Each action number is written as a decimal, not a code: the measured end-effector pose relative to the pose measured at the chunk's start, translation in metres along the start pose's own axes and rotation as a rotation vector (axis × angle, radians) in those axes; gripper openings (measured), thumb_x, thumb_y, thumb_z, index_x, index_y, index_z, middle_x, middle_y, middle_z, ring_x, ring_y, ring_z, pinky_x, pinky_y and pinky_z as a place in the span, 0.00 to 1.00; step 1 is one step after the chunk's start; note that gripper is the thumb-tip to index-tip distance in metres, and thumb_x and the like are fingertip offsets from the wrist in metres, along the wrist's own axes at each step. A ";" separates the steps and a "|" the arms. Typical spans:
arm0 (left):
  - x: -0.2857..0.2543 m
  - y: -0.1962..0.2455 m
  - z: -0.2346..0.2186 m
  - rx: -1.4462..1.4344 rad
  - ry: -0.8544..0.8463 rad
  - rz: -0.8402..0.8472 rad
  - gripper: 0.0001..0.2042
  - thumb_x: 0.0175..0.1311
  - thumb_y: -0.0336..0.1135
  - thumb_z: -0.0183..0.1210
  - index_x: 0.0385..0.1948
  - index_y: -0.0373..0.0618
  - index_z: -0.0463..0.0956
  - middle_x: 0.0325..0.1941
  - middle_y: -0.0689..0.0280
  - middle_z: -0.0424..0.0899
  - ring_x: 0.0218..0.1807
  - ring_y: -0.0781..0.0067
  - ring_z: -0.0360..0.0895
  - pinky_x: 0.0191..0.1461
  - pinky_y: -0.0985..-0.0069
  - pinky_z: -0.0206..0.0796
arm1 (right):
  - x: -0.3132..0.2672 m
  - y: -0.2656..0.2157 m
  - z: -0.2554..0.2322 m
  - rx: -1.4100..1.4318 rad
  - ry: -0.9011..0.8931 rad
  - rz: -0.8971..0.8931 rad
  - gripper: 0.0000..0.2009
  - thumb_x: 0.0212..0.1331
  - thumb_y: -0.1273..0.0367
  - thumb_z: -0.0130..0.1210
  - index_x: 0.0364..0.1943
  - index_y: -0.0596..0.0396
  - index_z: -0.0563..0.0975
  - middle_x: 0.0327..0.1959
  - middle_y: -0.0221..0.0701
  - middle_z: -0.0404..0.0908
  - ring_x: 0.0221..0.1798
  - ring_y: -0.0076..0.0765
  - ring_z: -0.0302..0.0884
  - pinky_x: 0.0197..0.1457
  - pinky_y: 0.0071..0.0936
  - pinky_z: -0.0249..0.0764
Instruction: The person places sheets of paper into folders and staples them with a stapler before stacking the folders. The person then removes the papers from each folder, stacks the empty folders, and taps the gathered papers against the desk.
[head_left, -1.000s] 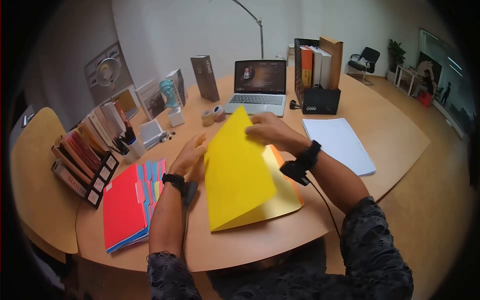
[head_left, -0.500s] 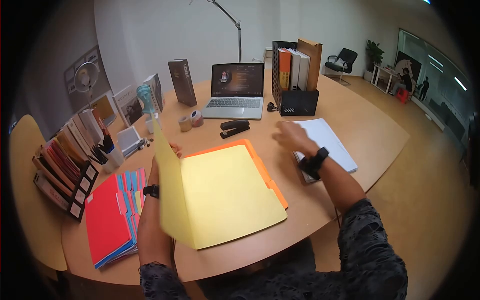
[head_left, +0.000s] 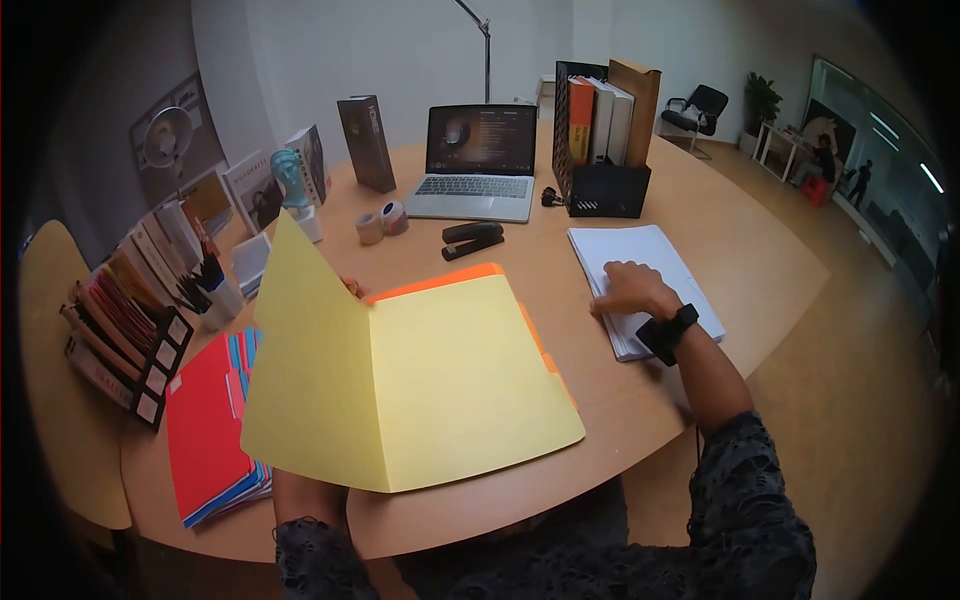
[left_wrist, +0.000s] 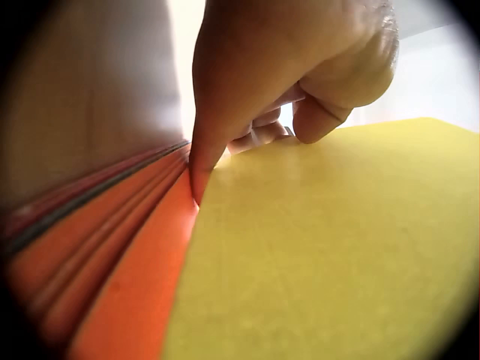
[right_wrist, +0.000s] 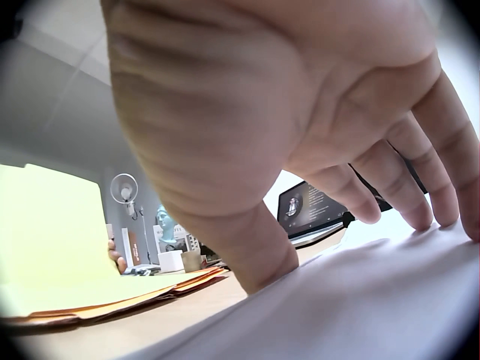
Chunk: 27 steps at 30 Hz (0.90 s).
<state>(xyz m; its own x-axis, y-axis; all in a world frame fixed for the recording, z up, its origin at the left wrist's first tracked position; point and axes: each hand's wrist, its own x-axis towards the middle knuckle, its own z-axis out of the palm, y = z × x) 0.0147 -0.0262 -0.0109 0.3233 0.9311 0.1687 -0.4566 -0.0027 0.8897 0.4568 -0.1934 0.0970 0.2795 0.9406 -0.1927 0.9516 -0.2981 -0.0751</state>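
Down onto the white paper [head_left: 625, 247], right of the yellow folder [head_left: 475, 385], the right hand [head_left: 635, 290] has come, while the folder's cover [head_left: 320, 370] leans further left; work seems to be shifting toward the paper. That hand's thumb and fingers are apart, touching the sheets. The folder lies open on the tabletop [head_left: 775, 275]. Behind its cover, the left hand [left_wrist: 277, 67] appears clamped round the folder's upper edge, mostly hidden in the head view; its fingertip contact is hard to make out.

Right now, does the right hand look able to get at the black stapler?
Probably yes: the right hand touches the paper stack, and only bare tabletop shows between that stack and the black stapler.
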 end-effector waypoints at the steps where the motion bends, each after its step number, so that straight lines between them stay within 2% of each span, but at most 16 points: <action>1: -0.002 -0.002 0.000 0.000 0.001 -0.011 0.09 0.67 0.34 0.53 0.43 0.40 0.74 0.39 0.62 0.79 0.42 0.71 0.78 0.47 0.77 0.73 | 0.001 0.003 0.001 -0.008 0.016 -0.003 0.37 0.44 0.50 0.64 0.57 0.61 0.74 0.51 0.49 0.79 0.55 0.52 0.77 0.57 0.37 0.74; 4: -0.004 -0.006 0.000 -0.002 0.002 -0.037 0.09 0.67 0.34 0.53 0.43 0.40 0.74 0.39 0.62 0.79 0.43 0.70 0.78 0.47 0.77 0.73 | 0.010 0.014 0.011 0.039 0.091 -0.027 0.37 0.44 0.50 0.64 0.56 0.62 0.74 0.51 0.49 0.79 0.55 0.52 0.77 0.57 0.38 0.73; 14: -0.005 -0.009 0.007 -0.011 -0.001 -0.096 0.10 0.67 0.35 0.53 0.44 0.40 0.74 0.40 0.62 0.79 0.43 0.70 0.78 0.47 0.76 0.74 | 0.010 0.021 0.010 0.104 0.061 -0.016 0.33 0.47 0.53 0.62 0.55 0.63 0.75 0.55 0.50 0.77 0.58 0.52 0.74 0.61 0.37 0.71; 16: -0.004 -0.008 0.010 -0.013 -0.004 -0.105 0.11 0.67 0.35 0.53 0.44 0.40 0.74 0.40 0.62 0.79 0.43 0.70 0.78 0.47 0.76 0.74 | 0.013 0.024 0.018 0.079 0.176 -0.053 0.28 0.46 0.55 0.62 0.49 0.59 0.78 0.50 0.46 0.80 0.53 0.51 0.78 0.56 0.39 0.74; 20: -0.004 -0.008 0.015 -0.017 -0.007 -0.125 0.11 0.67 0.36 0.53 0.45 0.39 0.74 0.40 0.62 0.79 0.43 0.70 0.78 0.47 0.76 0.74 | 0.009 0.016 0.014 0.045 0.172 -0.042 0.25 0.46 0.58 0.61 0.49 0.58 0.78 0.49 0.46 0.81 0.53 0.52 0.79 0.55 0.40 0.75; 22: -0.004 -0.007 0.017 -0.019 -0.008 -0.135 0.11 0.67 0.36 0.53 0.45 0.39 0.73 0.40 0.62 0.79 0.44 0.70 0.78 0.47 0.76 0.74 | 0.007 0.011 0.008 0.040 0.043 0.028 0.31 0.45 0.59 0.61 0.58 0.57 0.74 0.57 0.45 0.76 0.60 0.50 0.73 0.62 0.37 0.70; 27: -0.002 -0.007 0.022 -0.022 -0.012 -0.159 0.12 0.67 0.36 0.53 0.45 0.39 0.73 0.40 0.61 0.79 0.44 0.70 0.78 0.47 0.76 0.74 | 0.010 0.013 0.010 0.026 0.049 0.015 0.30 0.44 0.61 0.60 0.57 0.56 0.75 0.56 0.45 0.77 0.59 0.51 0.74 0.62 0.37 0.71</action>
<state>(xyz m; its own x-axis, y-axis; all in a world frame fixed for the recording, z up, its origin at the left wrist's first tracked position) 0.0358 -0.0365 -0.0082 0.4027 0.9148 0.0316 -0.4169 0.1526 0.8961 0.4704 -0.1899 0.0842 0.3000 0.9427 -0.1462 0.9438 -0.3156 -0.0985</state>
